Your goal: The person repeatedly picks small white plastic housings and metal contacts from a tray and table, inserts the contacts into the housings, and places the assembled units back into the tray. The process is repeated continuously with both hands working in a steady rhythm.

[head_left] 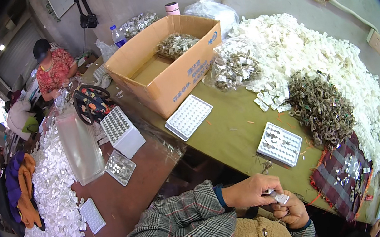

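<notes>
Pinched between the fingers of the left hand [252,191] and right hand [292,211], a small white piece [281,199] sits in front of the person, beside the table edge; fingers partly hide it. With both hands on it, this piece looks unfinished. Close by on the green table [230,132], shiny bits [275,135] lie over part of a white tray [274,159]. Much appears left: a large heap of white pieces [305,46] spreads along the wall, with a brown tangle [320,106] against it. Whether the filled clear bag [236,70] holds finished pieces, I cannot tell.
</notes>
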`<action>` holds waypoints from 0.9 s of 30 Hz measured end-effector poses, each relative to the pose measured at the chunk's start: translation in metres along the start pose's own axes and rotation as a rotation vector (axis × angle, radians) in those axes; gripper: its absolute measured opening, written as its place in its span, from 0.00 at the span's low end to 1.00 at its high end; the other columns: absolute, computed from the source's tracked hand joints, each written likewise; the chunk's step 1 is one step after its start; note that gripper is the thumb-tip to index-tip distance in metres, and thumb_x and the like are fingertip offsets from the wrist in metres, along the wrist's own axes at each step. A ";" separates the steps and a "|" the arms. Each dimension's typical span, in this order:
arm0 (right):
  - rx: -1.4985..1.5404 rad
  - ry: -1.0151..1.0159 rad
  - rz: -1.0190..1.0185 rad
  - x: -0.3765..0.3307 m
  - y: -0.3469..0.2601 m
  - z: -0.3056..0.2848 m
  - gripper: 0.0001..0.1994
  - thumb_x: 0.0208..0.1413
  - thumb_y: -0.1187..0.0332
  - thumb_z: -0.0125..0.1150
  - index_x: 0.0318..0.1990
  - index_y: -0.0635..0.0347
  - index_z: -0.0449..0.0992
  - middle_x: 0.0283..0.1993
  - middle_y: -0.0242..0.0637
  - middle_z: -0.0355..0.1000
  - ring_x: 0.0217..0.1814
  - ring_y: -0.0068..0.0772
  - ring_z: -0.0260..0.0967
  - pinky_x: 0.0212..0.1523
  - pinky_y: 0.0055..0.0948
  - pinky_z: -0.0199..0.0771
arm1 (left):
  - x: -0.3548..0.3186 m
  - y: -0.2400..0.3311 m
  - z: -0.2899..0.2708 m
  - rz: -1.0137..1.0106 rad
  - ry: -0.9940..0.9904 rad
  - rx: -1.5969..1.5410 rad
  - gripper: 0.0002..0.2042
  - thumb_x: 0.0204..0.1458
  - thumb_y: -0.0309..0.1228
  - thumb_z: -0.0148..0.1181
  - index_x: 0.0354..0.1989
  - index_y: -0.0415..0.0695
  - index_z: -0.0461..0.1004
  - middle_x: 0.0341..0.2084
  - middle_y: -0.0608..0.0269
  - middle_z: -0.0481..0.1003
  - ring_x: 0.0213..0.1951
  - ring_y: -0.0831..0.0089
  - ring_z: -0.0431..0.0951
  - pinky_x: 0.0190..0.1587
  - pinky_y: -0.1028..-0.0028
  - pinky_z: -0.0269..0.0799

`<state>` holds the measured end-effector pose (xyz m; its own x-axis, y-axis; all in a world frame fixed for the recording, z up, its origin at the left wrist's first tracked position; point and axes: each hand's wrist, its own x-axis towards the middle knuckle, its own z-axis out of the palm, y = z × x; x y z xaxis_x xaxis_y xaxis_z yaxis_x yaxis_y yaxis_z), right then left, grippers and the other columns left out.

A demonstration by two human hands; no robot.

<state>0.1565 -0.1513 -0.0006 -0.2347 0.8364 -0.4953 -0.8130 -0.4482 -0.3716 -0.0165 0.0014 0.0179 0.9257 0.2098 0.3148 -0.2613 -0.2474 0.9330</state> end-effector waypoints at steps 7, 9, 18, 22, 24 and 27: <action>0.041 -0.120 0.124 0.011 0.003 0.001 0.04 0.62 0.75 0.55 0.41 0.66 0.71 0.25 0.24 0.58 0.17 0.10 0.44 0.15 0.14 0.43 | -0.004 -0.003 -0.011 0.098 -0.025 0.233 0.11 0.47 0.21 0.65 0.41 0.39 0.77 0.36 0.57 0.79 0.35 0.62 0.81 0.36 0.73 0.77; 0.063 -0.039 0.102 0.010 0.003 0.000 0.03 0.63 0.75 0.55 0.41 0.65 0.72 0.26 0.27 0.63 0.17 0.09 0.43 0.15 0.15 0.42 | -0.005 -0.003 -0.012 0.037 0.027 0.233 0.10 0.47 0.20 0.65 0.39 0.38 0.78 0.35 0.57 0.81 0.33 0.65 0.82 0.36 0.73 0.77; -0.107 0.121 -0.510 -0.009 0.003 0.018 0.04 0.61 0.75 0.61 0.40 0.65 0.74 0.32 0.34 0.75 0.18 0.09 0.53 0.16 0.14 0.47 | 0.002 -0.014 0.014 -0.547 0.393 -0.632 0.08 0.52 0.20 0.65 0.40 0.35 0.76 0.34 0.55 0.80 0.26 0.77 0.79 0.26 0.81 0.76; -0.230 0.202 -0.656 -0.005 0.008 0.021 0.04 0.60 0.76 0.62 0.40 0.67 0.75 0.33 0.33 0.75 0.23 0.11 0.63 0.21 0.14 0.59 | 0.002 -0.020 0.025 -0.529 0.377 -0.741 0.08 0.55 0.21 0.64 0.42 0.34 0.76 0.33 0.55 0.80 0.32 0.71 0.83 0.30 0.78 0.82; -0.267 0.244 -0.737 -0.002 0.012 0.022 0.05 0.59 0.77 0.62 0.39 0.68 0.74 0.33 0.33 0.75 0.24 0.12 0.63 0.22 0.15 0.60 | 0.003 -0.022 0.028 -0.515 0.375 -0.783 0.07 0.56 0.22 0.63 0.42 0.34 0.76 0.34 0.54 0.80 0.33 0.69 0.83 0.31 0.77 0.83; -0.330 0.284 -0.765 -0.001 0.014 0.021 0.05 0.59 0.78 0.63 0.39 0.70 0.75 0.35 0.34 0.75 0.32 0.16 0.71 0.31 0.17 0.71 | 0.003 -0.026 0.032 -0.493 0.371 -0.828 0.07 0.58 0.23 0.62 0.42 0.34 0.75 0.35 0.54 0.80 0.34 0.68 0.83 0.32 0.76 0.83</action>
<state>0.1341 -0.1515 0.0110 0.4884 0.8542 -0.1784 -0.4876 0.0976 -0.8676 0.0013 -0.0216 -0.0106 0.8750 0.4247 -0.2326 -0.1119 0.6449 0.7561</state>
